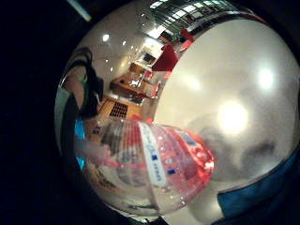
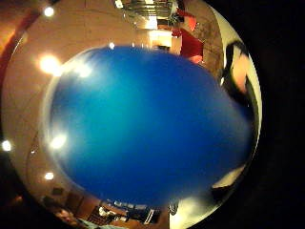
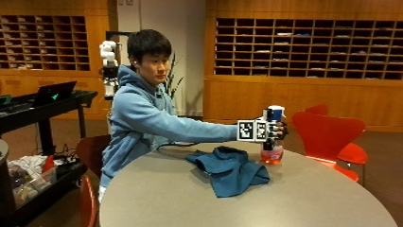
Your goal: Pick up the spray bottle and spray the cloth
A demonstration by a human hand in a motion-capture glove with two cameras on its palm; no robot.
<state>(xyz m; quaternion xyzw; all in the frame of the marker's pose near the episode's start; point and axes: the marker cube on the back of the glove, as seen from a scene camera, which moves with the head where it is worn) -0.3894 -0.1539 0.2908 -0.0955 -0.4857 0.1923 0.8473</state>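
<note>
In the outside view a clear spray bottle (image 3: 272,150) with red liquid at its base and a blue and white spray head stands upright near the round table's far edge. My gloved right hand (image 3: 279,129) grips its neck just below the head. I cannot tell whether its base touches the table. A crumpled blue cloth (image 3: 231,169) lies on the table, just left of the bottle and nearer the person. The little finger side palm view shows the bottle's clear body (image 1: 154,159) with its label and red liquid, close to the palm. A blue shape (image 2: 147,124) fills the thumb side palm view.
The round grey table (image 3: 315,198) stretches toward the camera. Red chairs (image 3: 327,135) stand just behind the bottle at the right. A black cart with a laptop (image 3: 44,101) is at the far left, and another red chair (image 3: 91,149) sits behind the person.
</note>
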